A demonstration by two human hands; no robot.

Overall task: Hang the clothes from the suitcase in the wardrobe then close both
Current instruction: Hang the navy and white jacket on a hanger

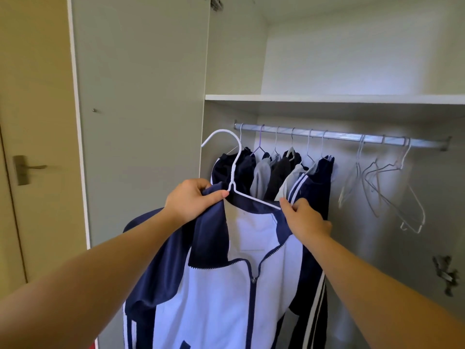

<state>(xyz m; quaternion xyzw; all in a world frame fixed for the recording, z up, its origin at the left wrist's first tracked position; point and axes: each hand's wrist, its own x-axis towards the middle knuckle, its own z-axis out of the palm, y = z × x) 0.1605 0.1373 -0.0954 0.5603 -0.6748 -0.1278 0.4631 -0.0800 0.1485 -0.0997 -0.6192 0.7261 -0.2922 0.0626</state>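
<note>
Left hand point(192, 201) grips the collar of a navy-and-white zip jacket point(234, 280) on a white wire hanger point(232, 172), right hand point(303, 217) pinching its other shoulder, before the open white wardrobe's point(141, 96) metal rail point(339, 135) of hung clothes point(274, 172).

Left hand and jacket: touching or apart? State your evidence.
Touching. The head view shows the left hand pinching the jacket by its navy collar, thumb on top, beside the hanger.

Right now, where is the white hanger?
Centre of the head view: the white hanger sits in the jacket held by left hand and right hand, hook near the rail's left end.
</note>
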